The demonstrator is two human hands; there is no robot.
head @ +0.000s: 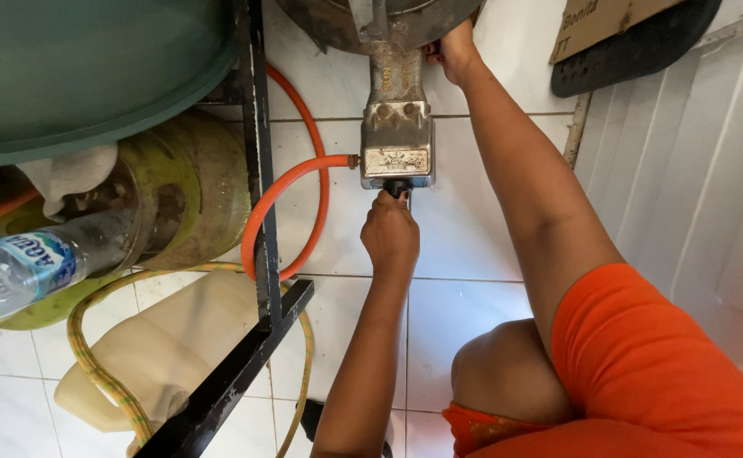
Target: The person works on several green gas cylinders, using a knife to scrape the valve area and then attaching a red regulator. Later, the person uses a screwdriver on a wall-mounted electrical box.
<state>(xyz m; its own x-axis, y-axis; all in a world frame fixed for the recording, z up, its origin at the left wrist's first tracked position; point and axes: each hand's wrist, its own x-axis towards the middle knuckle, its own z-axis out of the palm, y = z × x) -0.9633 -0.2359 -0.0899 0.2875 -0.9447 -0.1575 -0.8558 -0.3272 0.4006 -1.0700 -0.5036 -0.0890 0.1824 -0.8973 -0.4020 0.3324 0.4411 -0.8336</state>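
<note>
While the left hand [391, 233] pinches the black knob [397, 187] at mid-frame, its fingers closed on it, the right hand [452, 51] grips the burner [397, 127] near the top edge. An orange hose [291, 182] joins the burner's left side.

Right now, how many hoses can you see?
2: an orange hose looping into the metal burner body, and a yellow braided hose curling on the floor. Others may hide behind the rack.

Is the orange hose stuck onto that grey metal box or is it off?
On. The orange hose runs into a brass fitting on the side of the grey metal box, where the left hand pinches the black knob.
</note>
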